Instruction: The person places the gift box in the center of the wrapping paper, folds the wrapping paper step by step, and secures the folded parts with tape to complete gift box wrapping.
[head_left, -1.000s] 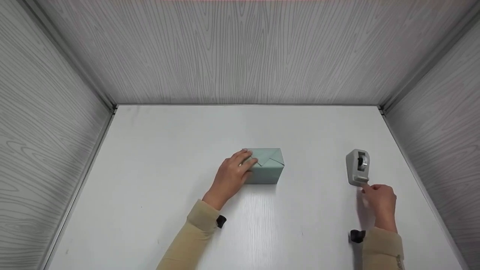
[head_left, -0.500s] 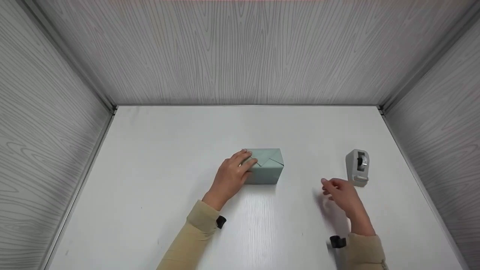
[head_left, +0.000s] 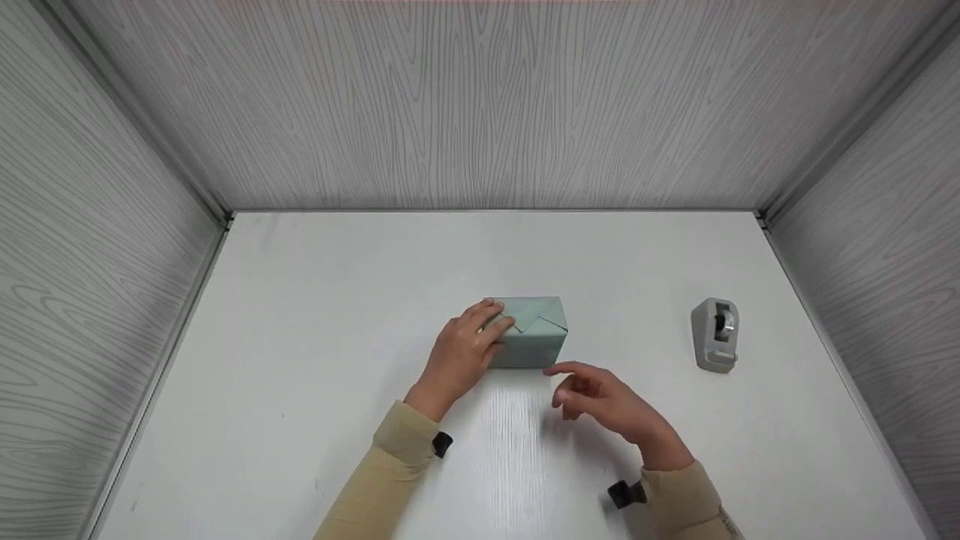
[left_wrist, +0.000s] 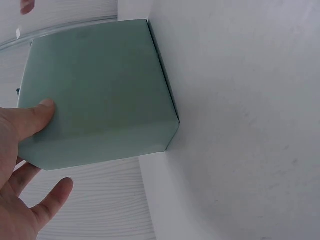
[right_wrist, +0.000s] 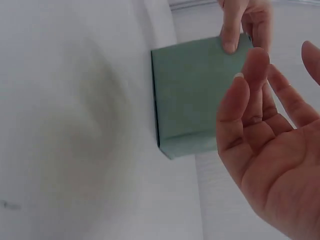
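Observation:
A box wrapped in pale green paper (head_left: 528,351), with folded flaps on top, rests on the table. My left hand (head_left: 460,356) grips its left end, fingers over the top edge. Its thumb (left_wrist: 37,118) presses the near face in the left wrist view. Just off the box's near right corner is my right hand (head_left: 604,397), index finger extended and the other fingers loosely bent. Its thumb and fingers stand apart in the right wrist view. A tiny white fleck (left_wrist: 18,33) shows below a fingertip in the left wrist view.
A grey tape dispenser (head_left: 715,335) stands at the right of the white table (head_left: 360,270). Wood-grain panels rise at the back (head_left: 480,105) and both sides. Each wrist carries a small black camera.
My right hand has moved left from the front of the tape dispenser to the box's near right corner, and its index finger has straightened. The left hand and box have stayed put.

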